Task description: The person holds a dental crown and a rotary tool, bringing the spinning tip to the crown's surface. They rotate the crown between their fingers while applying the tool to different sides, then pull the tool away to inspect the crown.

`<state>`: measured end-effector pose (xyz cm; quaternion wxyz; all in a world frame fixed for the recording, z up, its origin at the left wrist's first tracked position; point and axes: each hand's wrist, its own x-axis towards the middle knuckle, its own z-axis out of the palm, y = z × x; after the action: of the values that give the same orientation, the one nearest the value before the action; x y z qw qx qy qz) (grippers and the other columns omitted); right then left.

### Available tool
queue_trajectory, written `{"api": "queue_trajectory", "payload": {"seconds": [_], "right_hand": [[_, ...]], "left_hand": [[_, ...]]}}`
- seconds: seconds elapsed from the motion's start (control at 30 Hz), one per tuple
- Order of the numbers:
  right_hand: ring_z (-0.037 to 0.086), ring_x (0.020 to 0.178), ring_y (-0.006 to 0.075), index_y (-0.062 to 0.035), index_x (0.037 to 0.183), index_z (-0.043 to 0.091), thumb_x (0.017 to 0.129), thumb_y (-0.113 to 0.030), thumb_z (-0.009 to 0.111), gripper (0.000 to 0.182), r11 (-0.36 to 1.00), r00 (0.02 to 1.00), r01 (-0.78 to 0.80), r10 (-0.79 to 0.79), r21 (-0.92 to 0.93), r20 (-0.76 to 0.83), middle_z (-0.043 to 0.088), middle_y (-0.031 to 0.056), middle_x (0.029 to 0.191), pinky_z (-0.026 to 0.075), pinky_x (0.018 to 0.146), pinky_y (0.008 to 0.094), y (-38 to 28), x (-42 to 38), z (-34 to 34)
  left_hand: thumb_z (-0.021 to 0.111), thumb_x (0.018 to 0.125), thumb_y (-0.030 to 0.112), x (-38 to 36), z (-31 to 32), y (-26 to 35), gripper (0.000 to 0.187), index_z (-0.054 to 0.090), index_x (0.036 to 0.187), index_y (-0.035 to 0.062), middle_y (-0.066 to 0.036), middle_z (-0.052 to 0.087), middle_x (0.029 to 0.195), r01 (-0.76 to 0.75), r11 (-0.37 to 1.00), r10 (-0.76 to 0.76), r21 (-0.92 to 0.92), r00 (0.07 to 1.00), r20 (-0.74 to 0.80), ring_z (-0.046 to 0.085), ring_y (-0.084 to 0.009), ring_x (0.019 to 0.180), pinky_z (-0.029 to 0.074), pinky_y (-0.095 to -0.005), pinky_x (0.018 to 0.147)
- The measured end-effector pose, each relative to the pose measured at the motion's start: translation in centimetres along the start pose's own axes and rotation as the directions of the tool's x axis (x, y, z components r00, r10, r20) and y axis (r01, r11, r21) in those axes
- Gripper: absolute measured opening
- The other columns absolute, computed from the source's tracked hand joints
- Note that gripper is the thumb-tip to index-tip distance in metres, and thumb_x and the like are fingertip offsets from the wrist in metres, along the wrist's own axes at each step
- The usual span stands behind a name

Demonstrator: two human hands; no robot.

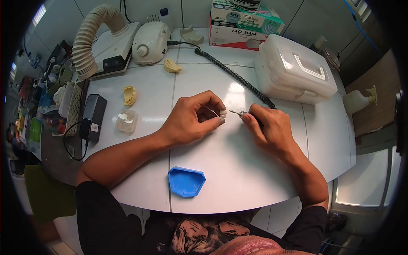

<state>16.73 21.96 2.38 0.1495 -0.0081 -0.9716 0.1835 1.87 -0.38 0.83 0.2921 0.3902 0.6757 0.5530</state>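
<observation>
One small, blocky, off-white, ceramic-looking piece [222,114], likely light, rigid, chip-prone and best held by its sides, is pinched in the left hand [191,117] near frame centre, while the right hand [270,129] grips a slim metal-nosed handpiece [241,114].

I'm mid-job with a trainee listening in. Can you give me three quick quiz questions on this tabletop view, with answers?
1. Which hand holds the slim metal-tipped tool?
2. True or false: the blue tray lies nearer the bottom edge of the picture than the clear container.
3. What do the fingertips of the left hand pinch? (a) a spray bottle, (b) a small pale piece, (c) a face-mask box.

Key: 1. The right hand. 2. True. 3. (b).
</observation>
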Motion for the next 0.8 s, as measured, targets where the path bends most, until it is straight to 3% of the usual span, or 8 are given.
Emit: {"api": "queue_trajectory", "payload": {"seconds": [0.4, 0.8], "right_hand": [[0.066, 0.058, 0.0358, -0.0091, 0.088, 0.065, 0.105, -0.045, 0.070, 0.040, 0.999, 0.997, 0.052, -0.052, 0.005, -0.052, 0.067, 0.0111, 0.069, 0.048, 0.053, 0.0460, 0.5, 0.4, -0.1], [0.067, 0.060, 0.0404, -0.0076, 0.082, 0.063, 0.106, -0.047, 0.067, 0.047, 0.998, 1.000, -0.008, 0.008, -0.056, -0.005, 0.065, 0.0149, 0.064, 0.050, 0.057, 0.0504, 0.9, 0.5, -0.1]], "left_hand": [[0.076, 0.102, 0.004, 0.1, -0.1, -0.4, 0.024, 0.067, 0.125, -0.0002, -0.009, 0.077, 0.113, -0.044, 0.990, 0.054, -0.132, 0.996, 0.077, 0.075, -0.0149, 0.106, 0.059, -0.0306, 0.098], [0.075, 0.100, 0.004, 0.1, -0.4, 0.1, 0.027, 0.068, 0.125, -0.0004, -0.007, 0.077, 0.108, -0.032, 0.999, 0.035, -0.031, 0.993, 0.109, 0.075, -0.0130, 0.102, 0.058, -0.0297, 0.094]]}}
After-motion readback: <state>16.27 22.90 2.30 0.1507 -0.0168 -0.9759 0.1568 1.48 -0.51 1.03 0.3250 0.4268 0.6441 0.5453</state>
